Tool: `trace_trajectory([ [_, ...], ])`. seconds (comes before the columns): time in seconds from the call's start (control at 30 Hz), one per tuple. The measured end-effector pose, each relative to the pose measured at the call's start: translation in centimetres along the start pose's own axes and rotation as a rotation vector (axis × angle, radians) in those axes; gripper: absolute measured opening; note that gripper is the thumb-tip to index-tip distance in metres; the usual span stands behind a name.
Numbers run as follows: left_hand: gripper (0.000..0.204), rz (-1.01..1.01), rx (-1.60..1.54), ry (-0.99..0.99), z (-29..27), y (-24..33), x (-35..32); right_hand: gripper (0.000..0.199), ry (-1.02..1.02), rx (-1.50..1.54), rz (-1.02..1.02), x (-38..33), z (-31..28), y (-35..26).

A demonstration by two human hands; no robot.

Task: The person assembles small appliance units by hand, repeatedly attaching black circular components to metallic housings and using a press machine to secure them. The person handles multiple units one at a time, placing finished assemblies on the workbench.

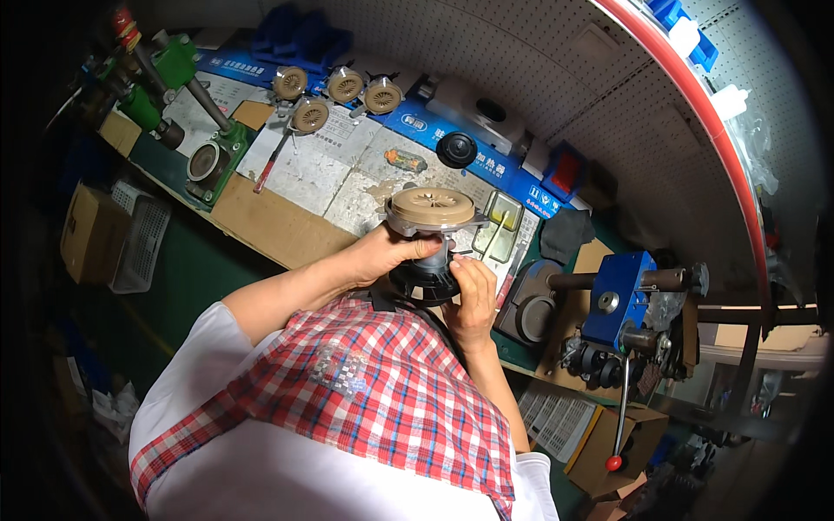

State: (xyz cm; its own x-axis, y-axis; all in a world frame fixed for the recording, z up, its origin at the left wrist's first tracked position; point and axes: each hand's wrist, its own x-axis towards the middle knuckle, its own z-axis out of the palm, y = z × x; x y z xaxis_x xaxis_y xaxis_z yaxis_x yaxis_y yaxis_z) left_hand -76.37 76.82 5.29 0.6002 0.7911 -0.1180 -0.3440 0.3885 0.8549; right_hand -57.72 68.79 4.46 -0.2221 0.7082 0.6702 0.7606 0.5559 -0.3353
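In front of my chest is a fan motor unit (432,211), a tan finned wheel on top, a grey flange with tabs below it and a black ribbed base. My left hand (398,250) is closed round its middle under the flange, thumb across the front. My right hand (472,295) has its fingers bent against the right side of the black base; what the fingertips press on is partly hidden. Beyond the unit, a round black part (457,149) lies on the bench. A clear tray (501,224) with yellowish contents and a brush-like stick stands just to the right.
Several similar tan-wheeled units (346,85) stand at the back left, near a red-handled screwdriver (267,174). A green press (217,156) is on the left; a blue lever press (618,300) with a red-knobbed handle rises at right. Cardboard boxes (621,447) sit below.
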Motion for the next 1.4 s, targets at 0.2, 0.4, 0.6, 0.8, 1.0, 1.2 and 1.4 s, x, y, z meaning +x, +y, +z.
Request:
trace_trajectory([
  [0.2,0.056,-0.061,-0.032,0.005,-0.8,-0.3,1.0,0.055,-0.049,0.018,0.061,0.0,0.4,0.2],
  [0.4,0.066,-0.133,-0.242,-0.234,-2.8,-2.0,1.9,0.045,-0.110,-0.100,-0.005,0.4,-0.4,-0.1],
  [0.6,0.071,-0.222,-0.314,-0.281,-4.0,-2.9,2.5,0.051,-0.189,-0.108,-0.047,2.2,-0.5,-0.4],
  [0.8,0.088,-0.663,-0.274,-0.073,-9.7,-5.4,1.8,0.041,-0.205,0.306,0.832,3.4,6.9,3.7],
  [1.0,0.072,-0.587,0.010,0.205,-18.7,-4.3,-2.1,0.049,-0.331,0.154,0.971,10.9,19.1,11.5],
  [1.2,0.044,-0.276,0.442,0.621,-27.8,-0.3,3.9,0.060,-0.316,0.073,1.154,17.3,28.8,21.0],
  [1.4,0.049,0.290,1.403,0.615,-34.6,2.0,20.5,0.050,0.010,0.041,1.044,15.5,27.7,24.4],
])
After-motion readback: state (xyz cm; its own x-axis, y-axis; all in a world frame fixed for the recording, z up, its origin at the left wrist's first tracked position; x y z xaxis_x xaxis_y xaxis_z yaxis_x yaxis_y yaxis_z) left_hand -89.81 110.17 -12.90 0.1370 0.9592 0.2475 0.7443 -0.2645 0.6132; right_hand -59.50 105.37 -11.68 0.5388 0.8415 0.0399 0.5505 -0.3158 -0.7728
